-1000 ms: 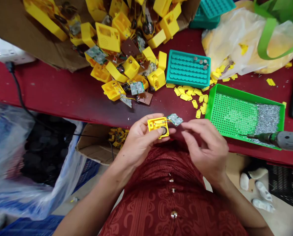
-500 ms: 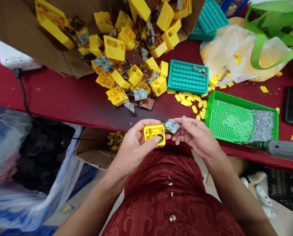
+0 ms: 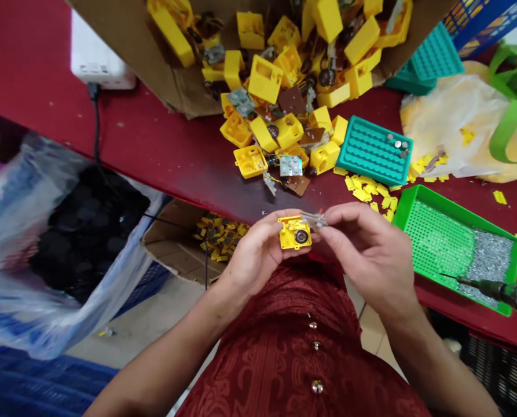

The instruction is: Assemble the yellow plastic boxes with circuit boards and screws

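Note:
My left hand (image 3: 256,250) grips a small yellow plastic case (image 3: 293,233) between thumb and fingers, with a round speaker showing in its face. Thin wires run across the case to a small circuit board (image 3: 315,219). My right hand (image 3: 369,252) pinches that board at its fingertips, and the fingers hide much of it. Both hands are close together over the table's front edge, above my red patterned shirt (image 3: 293,341).
A cardboard box (image 3: 184,87) spills yellow cases and boards onto the red table (image 3: 154,156). A teal tray (image 3: 374,150), a green mesh tray (image 3: 436,243) and an electric screwdriver (image 3: 501,292) lie to the right. A power strip (image 3: 97,58) stands at the back left.
The view has swung, shifting the table contents to the right. My right hand has closed further over the board, and the yellow case now sits nearer the board.

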